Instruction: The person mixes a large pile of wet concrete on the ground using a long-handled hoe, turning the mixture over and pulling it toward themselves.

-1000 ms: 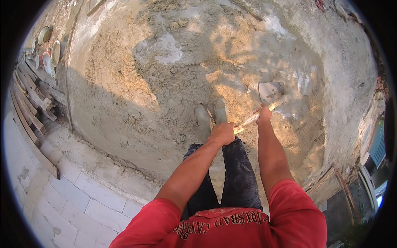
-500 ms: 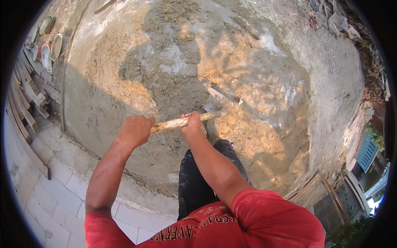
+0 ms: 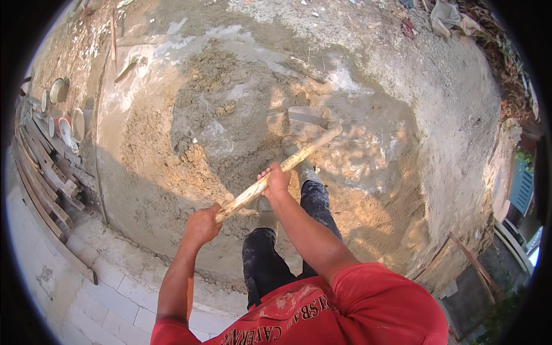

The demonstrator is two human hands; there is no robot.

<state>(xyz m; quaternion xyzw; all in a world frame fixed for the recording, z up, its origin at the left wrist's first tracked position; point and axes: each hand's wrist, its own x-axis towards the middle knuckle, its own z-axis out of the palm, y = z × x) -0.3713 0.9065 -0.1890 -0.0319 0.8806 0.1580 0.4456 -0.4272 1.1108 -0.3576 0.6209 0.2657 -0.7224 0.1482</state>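
A hoe with a pale wooden handle [image 3: 302, 154] slants up to the right across my front. Its flat metal blade [image 3: 308, 117] is at the far end, low over the wet grey mortar [image 3: 230, 135]; whether it touches the mix I cannot tell. My left hand [image 3: 203, 224] is closed round the near end of the handle. Farther up, near the middle, my right hand [image 3: 276, 179] grips the same handle. Yellowish sandy mix [image 3: 362, 201] spreads to the right of my legs, which stand in the mortar.
Several buckets and bowls [image 3: 79, 125] lie at the left, beside a stack of wooden planks [image 3: 46, 172]. White paving blocks [image 3: 121, 293] edge the near left. A rough bank [image 3: 460, 103] rises along the right, with rags [image 3: 445, 20] and debris at the top.
The hoe has swung from nearly level to a steeper slant, its blade end moving farther away. My left hand has come lower and nearer me. Both hands keep their grip.
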